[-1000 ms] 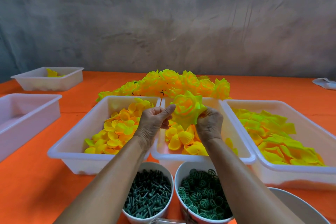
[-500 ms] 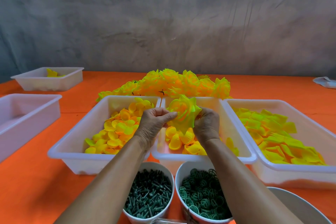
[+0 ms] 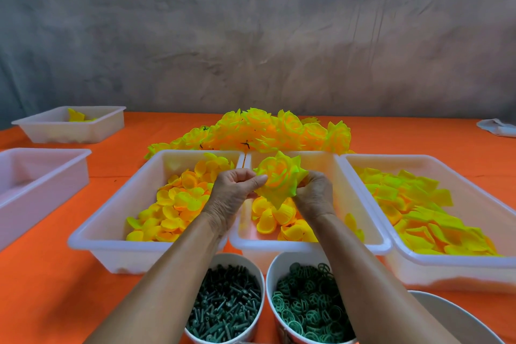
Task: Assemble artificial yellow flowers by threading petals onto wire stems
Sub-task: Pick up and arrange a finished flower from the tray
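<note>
flower (image 3: 280,177): held between both hands, face toward the camera
left hand (image 3: 233,190): grip pinches its 9 o'clock edge
right hand (image 3: 314,193): grip clamped at 3 o'clock
stem axis: hidden behind the bloom

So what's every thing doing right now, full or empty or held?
flower: held up by both hands
left hand: pinching the flower
right hand: gripping the flower
middle tray: partly full of petals
peg cup: full
ring cup: full
flower pile: lying finished

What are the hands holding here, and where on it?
One yellow flower head: left hand pinches its left petal edge, right hand grips its right side and underside.
</note>
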Action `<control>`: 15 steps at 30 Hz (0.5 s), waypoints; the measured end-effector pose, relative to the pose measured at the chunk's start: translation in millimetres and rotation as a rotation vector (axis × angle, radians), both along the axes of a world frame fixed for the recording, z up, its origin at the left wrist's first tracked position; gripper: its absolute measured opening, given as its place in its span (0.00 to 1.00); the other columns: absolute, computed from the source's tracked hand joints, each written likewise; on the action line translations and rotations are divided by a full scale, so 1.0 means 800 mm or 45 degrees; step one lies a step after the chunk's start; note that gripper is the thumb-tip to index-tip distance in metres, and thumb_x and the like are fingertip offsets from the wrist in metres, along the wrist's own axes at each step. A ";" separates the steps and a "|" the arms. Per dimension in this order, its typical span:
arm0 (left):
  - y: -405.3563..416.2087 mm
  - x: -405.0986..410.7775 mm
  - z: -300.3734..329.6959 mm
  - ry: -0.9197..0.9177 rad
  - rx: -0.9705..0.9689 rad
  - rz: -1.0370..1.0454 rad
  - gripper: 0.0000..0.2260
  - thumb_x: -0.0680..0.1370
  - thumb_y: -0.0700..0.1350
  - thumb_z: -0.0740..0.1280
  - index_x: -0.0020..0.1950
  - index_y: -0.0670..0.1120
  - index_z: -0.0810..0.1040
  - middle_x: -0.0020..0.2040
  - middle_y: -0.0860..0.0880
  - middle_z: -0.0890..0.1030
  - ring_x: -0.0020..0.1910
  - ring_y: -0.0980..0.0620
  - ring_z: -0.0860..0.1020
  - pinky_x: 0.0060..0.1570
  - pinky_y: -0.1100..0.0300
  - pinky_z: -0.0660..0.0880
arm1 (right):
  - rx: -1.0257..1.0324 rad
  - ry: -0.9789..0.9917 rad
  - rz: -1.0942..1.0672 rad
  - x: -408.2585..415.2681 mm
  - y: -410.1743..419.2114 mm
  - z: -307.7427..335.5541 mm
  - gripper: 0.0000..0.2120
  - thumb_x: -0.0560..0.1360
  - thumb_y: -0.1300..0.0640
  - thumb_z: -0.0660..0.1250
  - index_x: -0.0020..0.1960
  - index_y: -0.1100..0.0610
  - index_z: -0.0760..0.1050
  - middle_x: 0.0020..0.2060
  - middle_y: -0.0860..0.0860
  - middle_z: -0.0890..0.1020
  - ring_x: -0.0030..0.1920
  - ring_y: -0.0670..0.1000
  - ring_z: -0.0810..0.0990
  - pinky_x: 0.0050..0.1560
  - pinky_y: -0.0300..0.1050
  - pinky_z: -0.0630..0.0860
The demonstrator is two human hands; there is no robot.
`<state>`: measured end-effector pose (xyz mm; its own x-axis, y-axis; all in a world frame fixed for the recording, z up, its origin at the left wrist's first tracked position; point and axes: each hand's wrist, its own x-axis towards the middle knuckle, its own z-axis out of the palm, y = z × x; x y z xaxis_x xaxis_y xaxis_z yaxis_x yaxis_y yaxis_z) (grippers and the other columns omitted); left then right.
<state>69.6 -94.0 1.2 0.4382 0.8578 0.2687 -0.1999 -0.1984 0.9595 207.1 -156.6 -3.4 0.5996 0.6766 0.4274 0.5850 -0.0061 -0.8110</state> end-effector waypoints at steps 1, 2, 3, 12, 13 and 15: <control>0.001 0.000 0.000 -0.026 -0.020 0.015 0.09 0.73 0.36 0.70 0.34 0.43 0.76 0.28 0.53 0.79 0.29 0.60 0.76 0.31 0.67 0.75 | -0.027 -0.015 0.021 0.000 0.001 -0.001 0.03 0.67 0.67 0.71 0.35 0.65 0.81 0.29 0.56 0.72 0.38 0.46 0.66 0.36 0.51 0.72; 0.002 0.000 -0.001 -0.045 -0.035 0.032 0.08 0.73 0.36 0.70 0.34 0.43 0.76 0.29 0.52 0.79 0.30 0.59 0.76 0.30 0.66 0.75 | -0.046 -0.025 0.051 -0.001 0.001 -0.001 0.03 0.68 0.68 0.70 0.35 0.66 0.81 0.29 0.55 0.70 0.38 0.46 0.65 0.36 0.50 0.71; 0.003 0.001 -0.001 -0.056 -0.044 0.051 0.08 0.73 0.36 0.70 0.35 0.43 0.76 0.31 0.50 0.79 0.30 0.58 0.76 0.30 0.66 0.74 | -0.052 -0.026 0.087 -0.002 0.001 -0.001 0.03 0.68 0.69 0.70 0.35 0.66 0.80 0.30 0.53 0.68 0.39 0.46 0.65 0.35 0.49 0.70; 0.002 0.001 0.002 -0.087 -0.093 0.071 0.06 0.72 0.44 0.71 0.36 0.44 0.79 0.36 0.50 0.81 0.37 0.56 0.78 0.36 0.61 0.75 | 0.204 0.177 0.184 -0.009 -0.006 0.005 0.05 0.67 0.62 0.76 0.39 0.63 0.83 0.36 0.66 0.82 0.37 0.47 0.70 0.40 0.55 0.76; 0.002 0.002 0.002 -0.073 -0.089 0.064 0.06 0.72 0.43 0.71 0.37 0.43 0.79 0.37 0.49 0.81 0.38 0.55 0.78 0.37 0.60 0.75 | 0.199 0.179 0.182 -0.009 -0.005 0.005 0.05 0.67 0.61 0.76 0.39 0.64 0.83 0.36 0.65 0.82 0.37 0.47 0.70 0.41 0.56 0.76; 0.002 0.001 0.002 -0.064 -0.080 0.058 0.04 0.72 0.40 0.71 0.38 0.43 0.78 0.38 0.47 0.80 0.39 0.54 0.78 0.37 0.61 0.75 | 0.188 0.166 0.178 -0.008 -0.005 0.005 0.06 0.66 0.61 0.77 0.38 0.64 0.83 0.33 0.61 0.82 0.36 0.47 0.69 0.38 0.52 0.75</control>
<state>70.8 -92.8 2.8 0.3854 0.8925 0.2345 -0.2403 -0.1483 0.9593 201.0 -160.9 0.7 0.5612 0.6925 0.4533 0.4623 0.1920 -0.8657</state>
